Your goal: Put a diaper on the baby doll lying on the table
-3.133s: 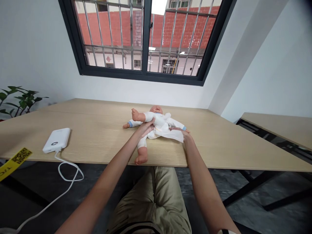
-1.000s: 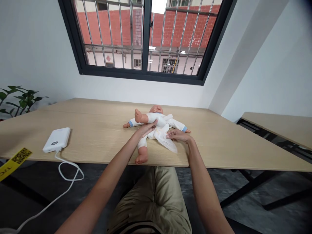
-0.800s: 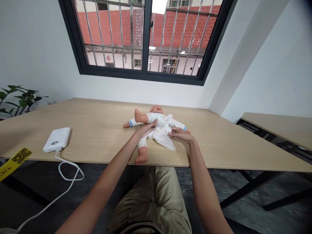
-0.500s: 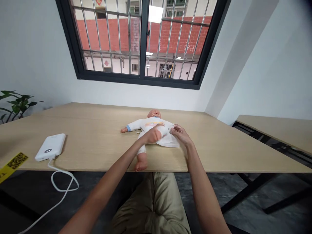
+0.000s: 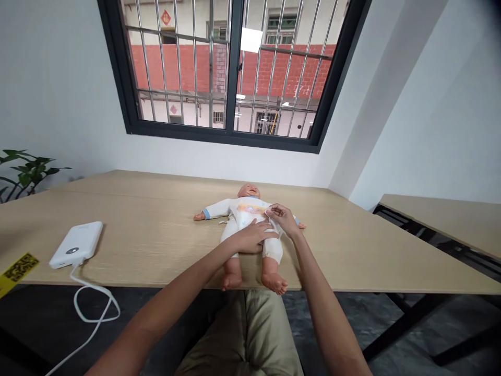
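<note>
One pale wooden table [image 5: 156, 250] stands under a barred window [image 5: 229, 137], by white walls [image 5: 58, 78]. At left lie a power bank [image 5: 78, 243] and, farther, plant leaves [image 5: 29, 175]. The doll [image 5: 273, 250] lies face up at the middle; the left hand [image 5: 252, 237], fingers released, covers its hips, while the right hand [image 5: 285, 218] pinches the diaper [image 5: 250, 210] edge.

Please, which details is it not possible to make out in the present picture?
All in the head view:
- Lower belly of the baby doll: hidden beneath the left hand.
- What, if anything, the right hand pinches: too small to tell.
- Far end of the white cable: cut off by the bottom edge.
- Left part of the yellow label: cut off by the left edge.
</note>
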Demonstrator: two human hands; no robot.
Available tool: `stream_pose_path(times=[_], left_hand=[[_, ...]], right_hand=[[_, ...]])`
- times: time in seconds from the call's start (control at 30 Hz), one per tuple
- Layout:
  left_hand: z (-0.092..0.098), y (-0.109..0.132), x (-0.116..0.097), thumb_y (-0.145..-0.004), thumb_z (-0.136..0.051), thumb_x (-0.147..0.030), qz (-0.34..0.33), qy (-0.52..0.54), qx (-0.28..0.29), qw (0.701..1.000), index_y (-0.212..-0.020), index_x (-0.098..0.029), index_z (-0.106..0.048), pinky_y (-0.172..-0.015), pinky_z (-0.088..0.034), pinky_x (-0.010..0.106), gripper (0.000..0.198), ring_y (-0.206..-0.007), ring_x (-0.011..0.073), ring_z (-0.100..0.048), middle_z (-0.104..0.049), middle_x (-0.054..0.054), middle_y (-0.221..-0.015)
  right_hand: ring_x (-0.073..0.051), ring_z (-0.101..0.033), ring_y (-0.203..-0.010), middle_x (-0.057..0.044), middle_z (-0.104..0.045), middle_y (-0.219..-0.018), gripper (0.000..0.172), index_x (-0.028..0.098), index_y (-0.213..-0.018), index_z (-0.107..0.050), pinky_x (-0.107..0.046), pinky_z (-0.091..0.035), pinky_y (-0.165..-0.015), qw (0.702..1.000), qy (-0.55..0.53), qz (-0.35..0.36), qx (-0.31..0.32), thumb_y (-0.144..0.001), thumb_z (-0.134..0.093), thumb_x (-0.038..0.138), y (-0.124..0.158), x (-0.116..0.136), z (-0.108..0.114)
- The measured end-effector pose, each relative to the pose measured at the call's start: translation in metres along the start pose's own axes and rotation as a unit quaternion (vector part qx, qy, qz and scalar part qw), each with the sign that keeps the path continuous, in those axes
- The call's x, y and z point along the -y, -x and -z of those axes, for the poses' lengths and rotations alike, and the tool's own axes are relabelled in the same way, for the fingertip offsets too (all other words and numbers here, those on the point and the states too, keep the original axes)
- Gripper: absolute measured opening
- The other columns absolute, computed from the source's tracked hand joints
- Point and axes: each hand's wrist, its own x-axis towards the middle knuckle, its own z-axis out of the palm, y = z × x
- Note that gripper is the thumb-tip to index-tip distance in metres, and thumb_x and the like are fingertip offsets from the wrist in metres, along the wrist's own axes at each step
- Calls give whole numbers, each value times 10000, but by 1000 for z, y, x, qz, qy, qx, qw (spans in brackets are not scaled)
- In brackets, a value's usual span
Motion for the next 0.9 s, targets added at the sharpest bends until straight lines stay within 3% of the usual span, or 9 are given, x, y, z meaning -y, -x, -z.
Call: stream_pose_path(times=[0.1,0.3,0.4,0.53,0.63,0.73,0.9], left_hand=[[2,2,-2,-814,-568,-200,-31,10,-4,999,-1203,-193,-609,-1108,-355,344,391,-1244,267,-501,-579,94,-1337],[-2,7,-10,-818,-544,-181,-18,5,-2,1000,-1227,-268,-588,-1137,-298,450,420,-1288,253,-466,-573,49,-1353],[-5,8,-9,-829,-526,-168,-5,25,-31,999,-1280,-278,-568,-1162,-259,468,467,-1330,250,-436,-523,47,-1423],[-6,7,-1,-847,-514,-163,84,59,-146,984,-1208,-184,-618,-1109,-369,372,376,-1245,227,-518,-614,87,-1301],[-7,5,8,-885,-510,-214,194,13,-200,960,-1182,-151,-627,-1121,-348,428,326,-1247,255,-519,-641,118,-1254],[-10,5,14,-930,-482,-290,257,-23,-171,951,-1289,-164,-567,-1154,-284,478,390,-1325,266,-465,-583,123,-1364],[-12,8,16,-966,-411,-370,268,-34,-114,956,-1406,-182,-463,-1161,-269,452,481,-1395,243,-390,-446,124,-1499]], right_hand=[[-149,-535,-678,-21,-608,-733,427,191,-715,-612,-286,-442,-650,999,33,2,24,-604,-778,569,-14,-2,-4],[-143,-526,-656,-22,-618,-712,474,178,-727,-634,-285,-433,-634,998,46,-31,10,-561,-773,599,-26,-30,-3],[-172,-548,-713,-38,-648,-717,456,176,-751,-658,-297,-445,-658,998,58,-38,-2,-599,-749,596,-24,-41,-3],[-204,-577,-796,-67,-685,-788,429,166,-773,-684,-319,-461,-717,998,56,-38,-8,-626,-738,566,-24,-47,-2],[-215,-590,-825,-71,-693,-804,427,164,-792,-694,-329,-467,-749,998,48,-38,-13,-636,-729,560,-23,-50,-3],[-206,-594,-817,-70,-693,-813,452,164,-840,-693,-325,-471,-747,998,40,-42,-17,-635,-727,566,-21,-50,-5],[-141,-565,-702,-9,-650,-735,569,173,-992,-623,-274,-444,-670,997,-17,-61,-38,-575,-794,520,-15,-43,-8]])
